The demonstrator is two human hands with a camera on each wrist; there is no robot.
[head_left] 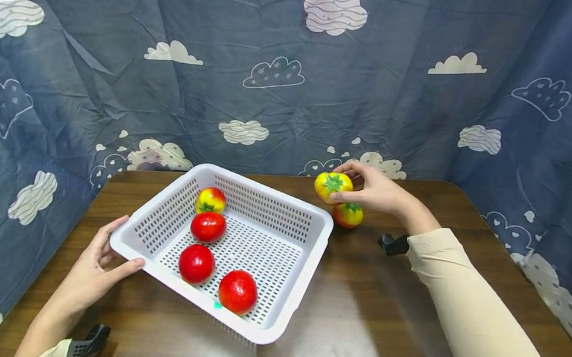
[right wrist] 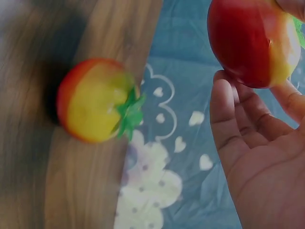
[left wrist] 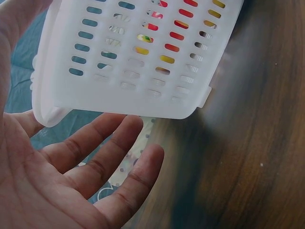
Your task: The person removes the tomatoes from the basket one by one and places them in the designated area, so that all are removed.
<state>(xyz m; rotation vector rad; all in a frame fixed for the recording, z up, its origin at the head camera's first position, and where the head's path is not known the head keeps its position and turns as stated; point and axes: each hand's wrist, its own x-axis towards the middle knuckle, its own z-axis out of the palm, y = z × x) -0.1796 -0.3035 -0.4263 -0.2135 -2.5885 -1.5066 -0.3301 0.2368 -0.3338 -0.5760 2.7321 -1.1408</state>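
Observation:
In the head view my right hand [head_left: 372, 189] grips a red-and-yellow toy tomato [head_left: 330, 186] with a green leafy top, between thumb and fingers. The right wrist view shows this tomato [right wrist: 252, 43] raised off the table. A second tomato [right wrist: 97, 102] of the same colours rests on the wood close below. My left hand [head_left: 90, 271] holds the near left corner of a white perforated plastic basket [head_left: 300, 289], thumb on the rim. Its other fingers [left wrist: 105, 164] spread loosely outside the basket wall. Inside lie a red-and-yellow tomato [head_left: 211, 200] and three red ones, including one [head_left: 238, 292] at the front.
The basket stands at an angle on a brown wooden table [head_left: 354, 327]. A blue cloth [head_left: 228, 30] with cloud prints hangs behind the table and along its sides. Dark straps [head_left: 393, 245] are on both wrists.

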